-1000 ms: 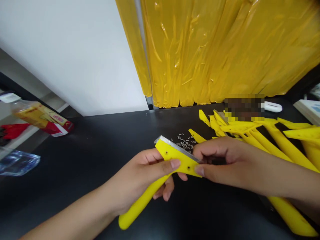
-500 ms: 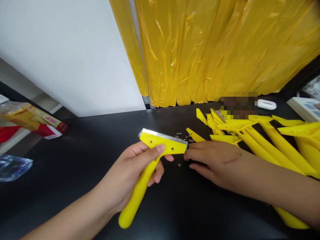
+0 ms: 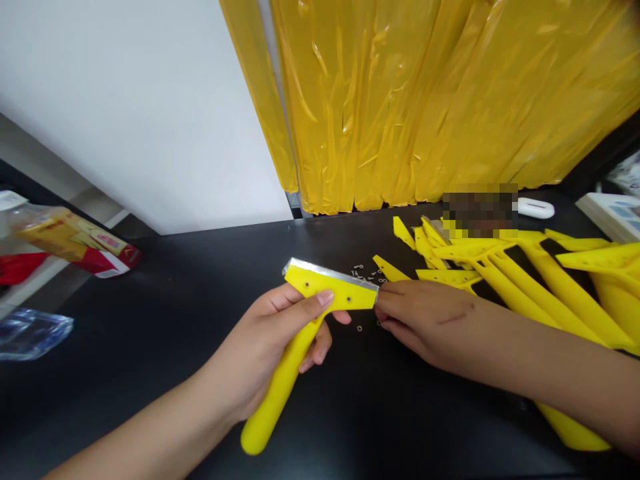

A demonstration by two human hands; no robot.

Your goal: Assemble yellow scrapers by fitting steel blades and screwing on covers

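A yellow scraper (image 3: 336, 287) with a silvery strip along its top edge is gripped in my left hand (image 3: 280, 333), the thumb pressed on its head near two small holes. Its handle slants down toward me. At the right end of that head is my right hand (image 3: 417, 317), fingers bent together and their tips hidden. Whether they hold anything cannot be made out. Tiny screws and nuts (image 3: 361, 275) lie scattered behind the head, and a single nut (image 3: 359, 329) sits just below it.
Several yellow scraper handles (image 3: 533, 293) are piled to the right, with loose yellow head pieces (image 3: 390, 270) beside them. A white case (image 3: 536, 208) is at the back. On the left are a red-and-yellow package (image 3: 95, 243) and a clear plastic wrapper (image 3: 35, 333). Yellow film (image 3: 400, 100) hangs behind.
My right hand has drawn its fingers in close at the end of the scraper head. The scraper and my left hand appear slightly farther right.
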